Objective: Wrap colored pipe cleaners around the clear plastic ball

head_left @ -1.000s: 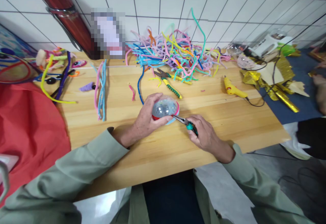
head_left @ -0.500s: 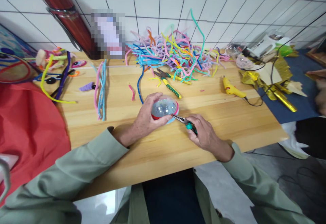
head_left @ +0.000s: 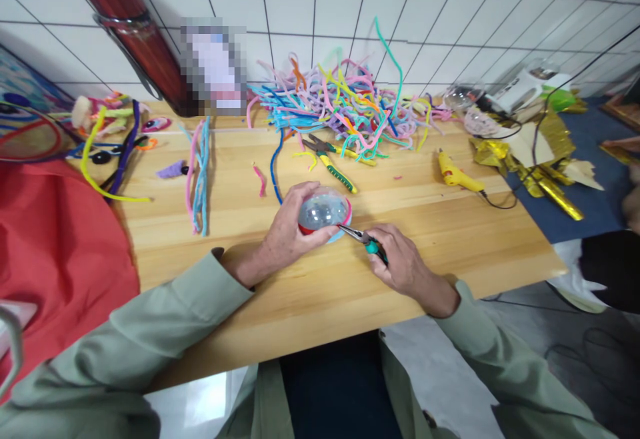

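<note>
My left hand (head_left: 295, 226) is wrapped round the left side of a clear plastic dome (head_left: 325, 209), its thumb along the near rim. Pink and red strips run round the dome's edge, with some light blue beneath. My right hand (head_left: 400, 259) grips needle-nose pliers (head_left: 373, 244) with teal and black handles. The pliers' tips touch the dome's near right rim, beside my left thumb. Whether the jaws pinch the rim strip is too small to tell. Beyond the dome lie yellow-and-green cutting pliers (head_left: 333, 167) and a dark blue pipe cleaner (head_left: 275, 166).
A heap of coloured pipe cleaners (head_left: 345, 102) lies against the tiled wall. To the right are a yellow glue gun (head_left: 455, 174) with its cord and gold foil (head_left: 555, 196). A red flask (head_left: 135, 39) stands at back left, above red cloth (head_left: 60, 239). Another person is partly visible at far right.
Both hands, the dome and the pliers stay in nearly the same place. At the far right edge, the other person's hand has pulled back mostly out of view.
</note>
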Demonstrator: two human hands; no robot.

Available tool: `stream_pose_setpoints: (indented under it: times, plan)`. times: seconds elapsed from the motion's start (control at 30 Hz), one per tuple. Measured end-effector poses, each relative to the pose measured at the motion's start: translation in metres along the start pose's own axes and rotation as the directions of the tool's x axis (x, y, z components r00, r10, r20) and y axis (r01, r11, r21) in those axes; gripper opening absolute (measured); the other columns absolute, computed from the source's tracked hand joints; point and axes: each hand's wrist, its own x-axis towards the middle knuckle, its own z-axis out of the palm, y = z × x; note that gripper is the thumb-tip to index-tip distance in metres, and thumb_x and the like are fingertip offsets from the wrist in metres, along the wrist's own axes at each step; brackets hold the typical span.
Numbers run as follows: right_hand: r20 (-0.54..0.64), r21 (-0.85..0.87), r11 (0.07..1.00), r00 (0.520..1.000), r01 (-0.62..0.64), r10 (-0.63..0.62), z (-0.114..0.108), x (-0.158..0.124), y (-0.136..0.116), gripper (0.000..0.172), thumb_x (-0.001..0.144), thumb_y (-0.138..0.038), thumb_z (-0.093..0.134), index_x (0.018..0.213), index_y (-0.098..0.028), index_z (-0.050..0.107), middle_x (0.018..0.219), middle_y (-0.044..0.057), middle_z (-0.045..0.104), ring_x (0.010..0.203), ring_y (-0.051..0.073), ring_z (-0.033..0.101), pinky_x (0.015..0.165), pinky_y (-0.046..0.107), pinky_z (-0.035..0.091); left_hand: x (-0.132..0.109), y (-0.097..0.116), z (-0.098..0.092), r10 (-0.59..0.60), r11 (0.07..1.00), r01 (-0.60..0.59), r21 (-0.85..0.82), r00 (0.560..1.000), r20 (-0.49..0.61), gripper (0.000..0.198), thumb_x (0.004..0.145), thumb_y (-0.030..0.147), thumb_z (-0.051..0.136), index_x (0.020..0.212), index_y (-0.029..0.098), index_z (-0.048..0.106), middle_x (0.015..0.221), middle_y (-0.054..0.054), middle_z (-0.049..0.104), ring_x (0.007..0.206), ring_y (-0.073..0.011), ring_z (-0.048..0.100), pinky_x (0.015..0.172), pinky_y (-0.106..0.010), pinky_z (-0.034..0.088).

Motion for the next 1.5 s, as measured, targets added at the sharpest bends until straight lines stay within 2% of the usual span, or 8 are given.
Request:
stream_pose_setpoints:
  times: [0.33, 0.53, 0.77, 1.2, 1.5]
  plan:
    - [-0.011, 0.016, 1.0, 1.0, -0.002, 0.002, 0.0013, -0.001, 0.0004, 0.048, 0.101, -0.016, 0.055, 0.148, -0.024, 0.052, 0.12, 0.016, 0.072, 0.107, 0.032, 0.074, 0.086, 0.048, 0.068, -0.0001, 0.0, -0.0009, -0.013, 1.0, 0.013, 0.007, 1.0, 0.009, 0.076, 0.088, 0.045, 0.086, 0.151, 0.024, 0.049, 0.147, -0.016, 0.063, 0.139, -0.0345, 0.065, 0.119, -0.056, 0.054]
    - [-0.018, -0.001, 1.0, 1.0, 0.021, -0.021, 0.0004, -0.0001, 0.0001, 0.048, 0.101, -0.015, 0.054, 0.149, -0.021, 0.05, 0.12, 0.017, 0.072, 0.108, 0.033, 0.074, 0.086, 0.049, 0.069, -0.0006, -0.0016, 0.0014, 0.021, 1.0, -0.021, -0.019, 1.0, -0.019, 0.073, 0.09, 0.047, 0.084, 0.151, 0.024, 0.05, 0.145, -0.016, 0.063, 0.138, -0.0342, 0.065, 0.119, -0.055, 0.055]
    - [0.002, 0.038, 0.999, 1.0, -0.013, 0.013, 0.0009, -0.0023, 0.0011, 0.049, 0.1, -0.015, 0.056, 0.148, -0.024, 0.053, 0.123, 0.016, 0.072, 0.111, 0.032, 0.074, 0.091, 0.05, 0.068, 0.0003, 0.0007, -0.0002, 0.004, 1.0, -0.004, -0.013, 1.0, 0.001, 0.073, 0.09, 0.047, 0.084, 0.15, 0.024, 0.049, 0.145, -0.016, 0.063, 0.139, -0.0339, 0.065, 0.12, -0.055, 0.054]
    - [-0.008, -0.016, 0.999, 1.0, 0.03, -0.03, -0.0013, 0.0014, -0.0008, 0.047, 0.102, -0.016, 0.054, 0.149, -0.021, 0.049, 0.118, 0.017, 0.072, 0.106, 0.033, 0.074, 0.086, 0.049, 0.069, 0.0009, 0.0006, -0.0011, -0.008, 1.0, 0.009, -0.03, 1.0, 0.011, 0.073, 0.09, 0.049, 0.084, 0.15, 0.024, 0.05, 0.146, -0.016, 0.063, 0.139, -0.0343, 0.065, 0.12, -0.055, 0.054]
    - [-0.014, -0.004, 1.0, 1.0, 0.024, -0.024, -0.0006, 0.0007, -0.0004, 0.047, 0.103, -0.016, 0.054, 0.149, -0.021, 0.048, 0.12, 0.018, 0.071, 0.109, 0.033, 0.074, 0.087, 0.048, 0.069, 0.0009, 0.0005, -0.0005, 0.013, 0.999, -0.013, -0.038, 1.0, 0.001, 0.073, 0.09, 0.048, 0.085, 0.151, 0.024, 0.05, 0.145, -0.015, 0.063, 0.138, -0.0341, 0.065, 0.119, -0.055, 0.054]
